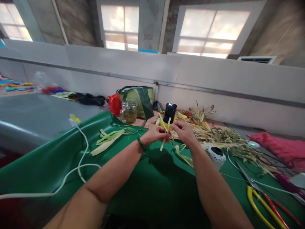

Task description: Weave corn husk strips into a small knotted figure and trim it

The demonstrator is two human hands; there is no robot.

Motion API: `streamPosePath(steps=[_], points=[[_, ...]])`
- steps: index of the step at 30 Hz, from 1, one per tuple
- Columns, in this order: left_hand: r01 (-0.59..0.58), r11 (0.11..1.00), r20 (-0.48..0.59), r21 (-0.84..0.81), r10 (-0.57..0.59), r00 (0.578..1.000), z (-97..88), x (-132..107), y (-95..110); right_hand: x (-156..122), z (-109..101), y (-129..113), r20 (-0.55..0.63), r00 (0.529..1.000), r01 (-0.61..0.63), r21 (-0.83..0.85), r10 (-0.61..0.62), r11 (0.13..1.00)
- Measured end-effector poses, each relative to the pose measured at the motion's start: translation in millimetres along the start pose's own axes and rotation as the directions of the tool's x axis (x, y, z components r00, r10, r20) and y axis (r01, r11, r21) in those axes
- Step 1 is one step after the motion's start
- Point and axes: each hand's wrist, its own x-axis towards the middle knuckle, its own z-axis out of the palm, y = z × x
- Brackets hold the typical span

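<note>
My left hand, with a green bead bracelet at its wrist, pinches pale corn husk strips above the green sheet. Close beside it, my right hand has its thumb and fingers together at the upper end of the same strips. One strip end sticks up between the hands, and another hangs below the left fingers. A dark phone stands just behind the hands. On the sheet to the left lies a bunch of green and pale husks. A loose husk piece lies under my right forearm.
A spool of white thread stands right of my right forearm, near scissors and red-handled pliers. Dried plant stalks spread behind. A glass mug and green bag stand at the back. A white cable crosses the green sheet.
</note>
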Motion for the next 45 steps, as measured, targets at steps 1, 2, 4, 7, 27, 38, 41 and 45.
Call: streamPosePath(steps=[1, 2, 4, 7, 27, 38, 41, 45], points=[[-0.012, 1.000, -0.016, 0.008, 0.013, 1.000, -0.3, 0, 0, 0, -2, -1, 0.033, 0.999, 0.025, -0.032, -0.024, 0.999], [-0.028, 0.999, -0.036, 0.015, 0.029, 0.999, -1.2, 1, 0, -1, -4, -2, 0.092, 0.995, 0.052, -0.048, -0.048, 0.997], [-0.066, 0.997, -0.069, 0.032, 0.068, 0.995, -4.1, 2, 1, -2, -8, -3, 0.209, 0.975, 0.091, -0.041, -0.080, 0.995], [-0.075, 0.995, -0.081, 0.068, 0.081, 0.993, -9.3, 3, 2, -4, -13, -2, 0.238, 0.964, 0.138, -0.054, -0.121, 0.989], [-0.129, 0.973, -0.335, -0.190, 0.059, 0.940, -17.5, 8, 3, -11, 28, -14, 0.271, 0.963, -0.016, 0.065, -0.002, 0.998], [-0.128, 0.977, -0.345, -0.169, 0.063, 0.936, -22.7, 2, 11, -17, 3, -24, 0.193, 0.981, 0.068, -0.181, -0.032, 0.981], [-0.086, 0.991, -0.218, -0.104, 0.062, 0.974, -17.7, 2, 7, -12, -2, -20, -0.110, 0.987, 0.083, -0.251, -0.114, 0.964], [-0.131, 0.991, -0.074, 0.042, 0.133, 0.988, -11.9, 3, 1, -7, 6, -11, -0.025, 1.000, -0.001, -0.023, 0.000, 1.000]])
